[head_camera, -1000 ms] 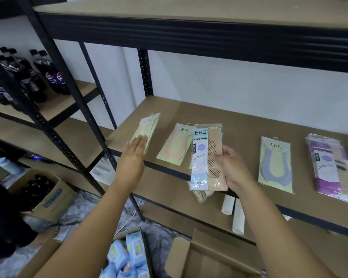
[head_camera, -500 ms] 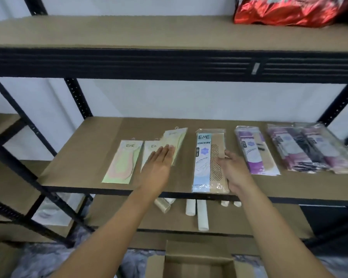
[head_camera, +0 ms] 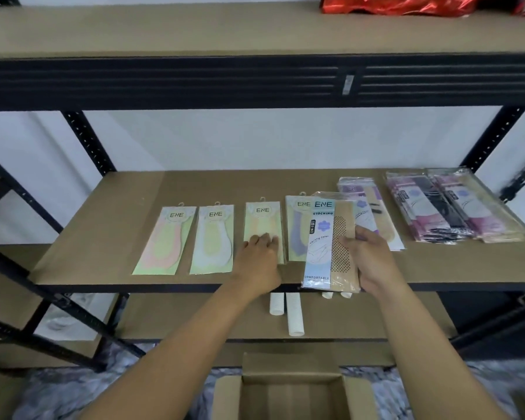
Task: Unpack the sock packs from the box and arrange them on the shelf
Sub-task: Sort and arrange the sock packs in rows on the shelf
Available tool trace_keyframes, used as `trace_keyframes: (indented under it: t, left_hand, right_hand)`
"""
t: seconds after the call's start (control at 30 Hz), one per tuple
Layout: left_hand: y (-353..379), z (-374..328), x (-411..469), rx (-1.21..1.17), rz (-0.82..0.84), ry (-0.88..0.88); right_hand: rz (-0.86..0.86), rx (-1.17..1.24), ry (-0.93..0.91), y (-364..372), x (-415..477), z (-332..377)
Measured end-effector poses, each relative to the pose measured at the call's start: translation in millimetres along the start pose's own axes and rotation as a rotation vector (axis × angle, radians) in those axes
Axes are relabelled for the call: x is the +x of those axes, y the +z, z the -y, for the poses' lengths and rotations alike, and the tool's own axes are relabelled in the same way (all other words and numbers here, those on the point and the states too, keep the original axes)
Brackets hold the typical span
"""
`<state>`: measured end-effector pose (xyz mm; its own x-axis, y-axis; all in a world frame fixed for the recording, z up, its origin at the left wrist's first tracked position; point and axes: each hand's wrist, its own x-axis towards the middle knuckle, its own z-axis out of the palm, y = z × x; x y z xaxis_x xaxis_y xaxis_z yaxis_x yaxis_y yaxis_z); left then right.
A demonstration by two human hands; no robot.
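A tan board shelf (head_camera: 103,253) on black steel uprights is standing against a white wall, an open cardboard box (head_camera: 291,392) sitting at 6 o'clock below. Four pastel sock packs are lying in a row — the left hand (head_camera: 259,253) is resting flat, fingers spread, on the third pack (head_camera: 262,219). The right hand (head_camera: 369,256) is gripping a blue-and-tan stocking pack (head_camera: 325,247) (labelled ENE), overlapping the purple pack (head_camera: 297,225) at its 9 o'clock.

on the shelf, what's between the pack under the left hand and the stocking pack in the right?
In the head view, one flat ENE pack with a purple sock lies between the yellowish pack under the left hand and the stocking pack held by the right hand, which overlaps its right edge.
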<state>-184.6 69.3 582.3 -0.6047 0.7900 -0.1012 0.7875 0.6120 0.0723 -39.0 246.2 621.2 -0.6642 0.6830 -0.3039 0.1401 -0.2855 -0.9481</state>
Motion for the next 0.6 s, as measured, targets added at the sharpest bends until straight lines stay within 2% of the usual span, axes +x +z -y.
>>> trace_keyframes:
  t: [0.1,0.2,0.27,0.33,0.37,0.43,0.53,0.6]
  left_hand:
    - [-3.7,2.7,-0.2,-0.092,0.062,-0.032]
    - [-4.6,7.0,-5.3,-0.164,0.036,-0.018]
    - [-3.6,11.6,-13.5,-0.384,-0.097,-0.031]
    - [-11.6,14.5,-28.1,-0.696,-0.284,-0.138]
    - [-18.7,16.0,-36.6,-0.853,-0.334,-0.218]
    - [-37.6,19.5,-53.0,-1.08,-0.324,-0.329]
    - [-48.6,34.4,-75.8,-1.122,-0.255,-0.33]
    - [-47.4,47.8,-87.7,-0.967,-0.231,-0.367]
  right_hand:
    - [0.008,-0.005,0.011,3.0,0.3,-1.8]
    - [0.037,-0.029,0.021,12.2,-1.3,-1.7]
    - [0.066,-0.007,0.032,24.3,-3.0,-1.3]
    - [0.087,0.029,0.057,42.5,-3.5,-1.5]
    - [0.111,0.035,0.074,53.7,-3.2,-2.4]
    - [0.177,0.027,0.093,79.9,-2.2,-6.8]
    - [0.261,0.012,0.098,124.6,-2.7,-13.3]
    - [0.32,-0.014,0.112,157.2,-3.8,-15.3]
